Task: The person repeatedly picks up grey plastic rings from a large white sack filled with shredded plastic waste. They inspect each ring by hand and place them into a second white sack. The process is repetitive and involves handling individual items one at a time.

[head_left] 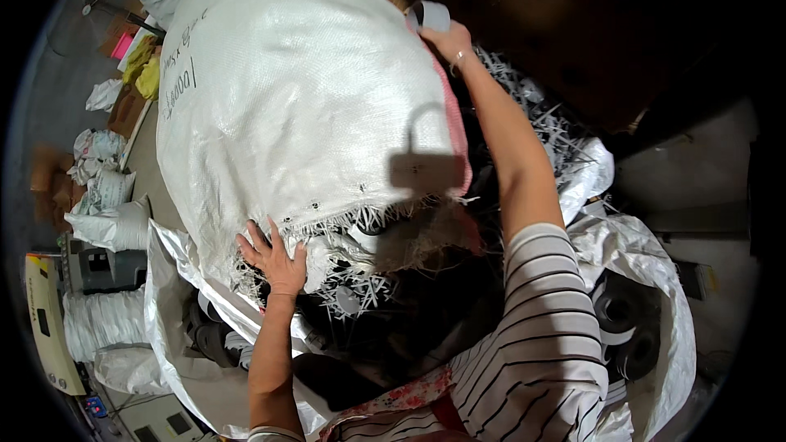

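A large, full white woven sack [303,90] with a pink-edged side leans across the middle in front of me. Its frayed lower edge hangs open, with thin white strips and a dark roll showing at the mouth. My left hand [277,266] lies on this frayed edge, fingers spread, holding nothing. Reaching up along the sack's right side, my right hand [452,41] is closed on a grey ring-shaped roll [434,15] beside the pink edge. Part of its fingers is hidden. Loose white shredded strips [348,293] lie below the mouth.
At the lower left an open white bag [168,278] holds dark rolls [217,340]. Another open bag [675,360] at the right contains dark rolls [618,311]. More shredded strips [557,127] lie beyond my right arm. Filled white sacks [106,327] and a yellowish machine [49,319] stand far left.
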The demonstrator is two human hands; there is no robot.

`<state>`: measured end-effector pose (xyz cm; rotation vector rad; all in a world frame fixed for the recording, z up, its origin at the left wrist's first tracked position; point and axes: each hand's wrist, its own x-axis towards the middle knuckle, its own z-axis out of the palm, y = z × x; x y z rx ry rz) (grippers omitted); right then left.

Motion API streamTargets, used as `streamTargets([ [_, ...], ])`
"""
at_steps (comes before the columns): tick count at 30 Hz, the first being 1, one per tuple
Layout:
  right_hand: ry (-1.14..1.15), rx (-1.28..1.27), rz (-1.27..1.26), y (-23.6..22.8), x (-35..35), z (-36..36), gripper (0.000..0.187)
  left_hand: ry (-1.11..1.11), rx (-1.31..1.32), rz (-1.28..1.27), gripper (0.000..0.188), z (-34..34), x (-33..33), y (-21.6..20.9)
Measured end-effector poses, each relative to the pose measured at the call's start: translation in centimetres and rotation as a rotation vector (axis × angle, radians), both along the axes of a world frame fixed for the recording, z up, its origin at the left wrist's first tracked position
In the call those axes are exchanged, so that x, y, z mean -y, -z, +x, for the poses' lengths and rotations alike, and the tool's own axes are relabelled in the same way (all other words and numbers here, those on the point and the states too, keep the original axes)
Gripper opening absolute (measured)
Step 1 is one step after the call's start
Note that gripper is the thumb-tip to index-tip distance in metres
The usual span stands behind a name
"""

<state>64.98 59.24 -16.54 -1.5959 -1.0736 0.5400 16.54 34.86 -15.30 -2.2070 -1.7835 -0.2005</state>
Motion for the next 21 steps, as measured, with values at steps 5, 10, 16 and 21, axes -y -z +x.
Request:
streamTargets([
  [5, -0.106, -0.366, 0.094, -3.5, 13.0, 2.4, 0.042, 0.017, 0.055, -0.041, 0.076, 0.5, 0.4, -1.5],
  [10, -0.246, -0.674, 0.210, -9.4, 27.0, 3.4, 0.030, 0.057, 0.122, -0.143, 0.077, 0.7, 0.6, -2.9],
  [16, -0.844, -1.326, -0.003, -9.5, 42.8, -8.2, 0.039, 0.172, 1.947, -0.802, 0.062, 7.2, 14.8, -8.0],
  [21, -0.905, -1.278, -0.338, -6.6, 46.6, -15.8, 0.047, -0.138, 2.339, -1.168, 0.053, 5.7, 22.9, -7.7],
])
